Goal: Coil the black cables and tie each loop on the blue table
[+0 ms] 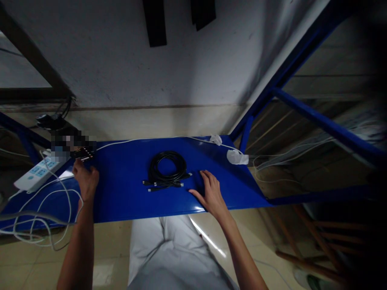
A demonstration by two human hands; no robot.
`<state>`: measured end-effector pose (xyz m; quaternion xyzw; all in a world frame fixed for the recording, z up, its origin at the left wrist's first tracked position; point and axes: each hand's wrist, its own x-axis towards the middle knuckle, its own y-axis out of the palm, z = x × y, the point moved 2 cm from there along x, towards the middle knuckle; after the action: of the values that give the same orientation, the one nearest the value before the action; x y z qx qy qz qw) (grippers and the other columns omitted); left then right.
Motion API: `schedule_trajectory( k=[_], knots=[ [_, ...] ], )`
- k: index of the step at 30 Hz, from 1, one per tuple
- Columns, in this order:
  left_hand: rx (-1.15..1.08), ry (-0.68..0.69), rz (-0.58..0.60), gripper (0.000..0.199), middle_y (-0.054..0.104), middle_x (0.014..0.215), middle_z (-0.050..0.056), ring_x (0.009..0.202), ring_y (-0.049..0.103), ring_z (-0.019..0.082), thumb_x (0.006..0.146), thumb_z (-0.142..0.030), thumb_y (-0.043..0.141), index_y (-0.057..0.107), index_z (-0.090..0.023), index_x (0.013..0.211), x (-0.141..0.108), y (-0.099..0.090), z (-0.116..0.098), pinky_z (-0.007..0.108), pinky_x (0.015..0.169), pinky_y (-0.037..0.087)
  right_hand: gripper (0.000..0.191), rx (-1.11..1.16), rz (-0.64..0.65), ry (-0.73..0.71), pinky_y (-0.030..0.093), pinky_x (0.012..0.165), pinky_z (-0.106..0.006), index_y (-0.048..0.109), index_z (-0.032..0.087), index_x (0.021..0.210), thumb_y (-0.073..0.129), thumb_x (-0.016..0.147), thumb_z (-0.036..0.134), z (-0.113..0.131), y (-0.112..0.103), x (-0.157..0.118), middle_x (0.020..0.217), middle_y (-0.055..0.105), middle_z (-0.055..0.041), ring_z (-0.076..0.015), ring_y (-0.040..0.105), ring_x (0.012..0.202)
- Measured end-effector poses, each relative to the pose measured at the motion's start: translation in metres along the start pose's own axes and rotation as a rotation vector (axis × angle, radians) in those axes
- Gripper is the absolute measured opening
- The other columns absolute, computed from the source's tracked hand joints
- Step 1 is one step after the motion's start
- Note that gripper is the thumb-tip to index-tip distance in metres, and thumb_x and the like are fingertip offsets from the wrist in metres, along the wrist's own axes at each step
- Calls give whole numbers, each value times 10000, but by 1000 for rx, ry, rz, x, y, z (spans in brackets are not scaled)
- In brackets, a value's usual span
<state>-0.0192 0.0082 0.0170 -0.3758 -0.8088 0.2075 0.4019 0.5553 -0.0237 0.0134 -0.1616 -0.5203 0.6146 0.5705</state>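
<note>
Coiled black cables (167,167) with several plug ends lie at the middle of the blue table (121,201). To their right, my right hand (211,193) rests over the tabletop, thumb and fingers apart, holding nothing. At the left, my left hand (85,179) is at the near edge of a dark, partly blurred object (83,154). Its fingers are bent, and whether they grip that object is unclear.
A white power strip (39,173) and loose white cables (45,219) lie at the left end. Crumpled white pieces (237,157) sit at the back right. Blue frame bars (317,117) rise at the right, near a wooden chair (338,237).
</note>
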Motion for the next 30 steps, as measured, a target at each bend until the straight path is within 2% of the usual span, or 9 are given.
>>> schedule_trajectory(
  k=[3,10,15,21,25,30],
  knots=[
    [33,-149,-165,645,499,1564,314,1522,402,468,917,-171,648,427,57,1479,0,1,13,639,1280,307,911,-5,10,20,463,1206,-662,277,211,1731,623,1026,674,-1,1,2,1602,478,-264,-439,482,1511],
    [38,-101,-170,635,518,1567,251,1509,412,470,951,-163,638,432,-3,1530,8,-1,17,673,1235,363,855,-10,22,26,454,1215,-658,336,202,1697,615,1036,666,-1,1,2,1591,478,-265,-437,482,1508],
    [37,-31,-177,648,503,1591,263,1510,421,449,971,-124,637,411,26,1560,12,-4,10,648,1242,377,822,-3,21,24,457,1212,-648,362,229,1689,624,1036,655,-1,1,2,1575,502,-239,-426,494,1493],
    [38,73,-154,637,473,1618,218,1553,371,479,1017,-189,584,397,-13,1601,8,-2,4,678,1292,299,801,-3,29,32,459,1215,-632,391,225,1667,625,1035,658,-1,0,2,1559,513,-233,-416,503,1478],
    [36,29,-173,619,473,1629,227,1564,360,488,1014,-192,614,424,-13,1576,4,0,6,694,1301,295,795,-2,31,36,459,1213,-634,400,220,1660,620,1037,663,-2,1,2,1560,514,-234,-416,505,1477],
    [155,-62,-189,596,536,1554,265,1545,442,407,994,-216,632,475,0,1527,4,1,4,579,1311,375,800,1,30,40,462,1211,-627,420,211,1644,629,1027,677,-3,1,2,1549,525,-230,-412,514,1461]
  ],
)
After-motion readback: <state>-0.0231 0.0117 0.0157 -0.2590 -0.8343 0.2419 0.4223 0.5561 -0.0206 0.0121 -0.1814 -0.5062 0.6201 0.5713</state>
